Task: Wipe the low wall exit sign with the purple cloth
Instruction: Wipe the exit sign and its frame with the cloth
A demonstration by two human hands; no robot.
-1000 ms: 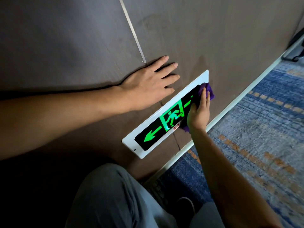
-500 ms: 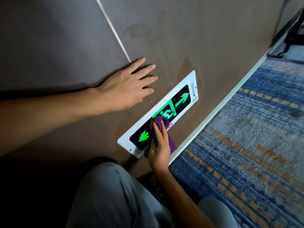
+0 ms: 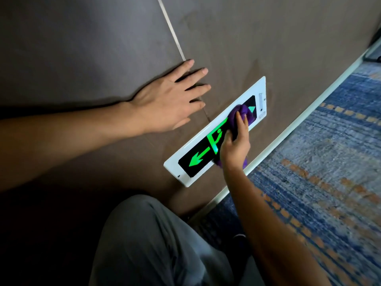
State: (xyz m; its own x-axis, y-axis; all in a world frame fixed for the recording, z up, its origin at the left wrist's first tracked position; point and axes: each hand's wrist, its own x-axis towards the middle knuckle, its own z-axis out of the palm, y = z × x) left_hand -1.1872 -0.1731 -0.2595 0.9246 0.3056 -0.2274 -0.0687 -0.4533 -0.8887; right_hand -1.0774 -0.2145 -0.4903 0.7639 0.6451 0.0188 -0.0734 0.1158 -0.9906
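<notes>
The exit sign (image 3: pixel 198 159) is a white-framed black panel with lit green arrows and a running figure, mounted low on the brown wall. My right hand (image 3: pixel 235 145) presses the purple cloth (image 3: pixel 243 114) flat against the sign's right half, covering most of the figure and the right arrow. The cloth bunches out past my fingertips and under my wrist. My left hand (image 3: pixel 169 102) rests flat on the wall above and left of the sign, fingers spread, holding nothing.
A white skirting strip (image 3: pixel 288 131) runs along the wall's base. Blue and orange patterned carpet (image 3: pixel 321 193) covers the floor to the right. My grey-trousered knee (image 3: pixel 148 240) is below the sign. A thin metal seam (image 3: pixel 171 29) crosses the wall panels.
My right hand has slid the cloth from the sign's left-middle part back toward its right end. The left arrow is uncovered again. My left hand stays on the wall.
</notes>
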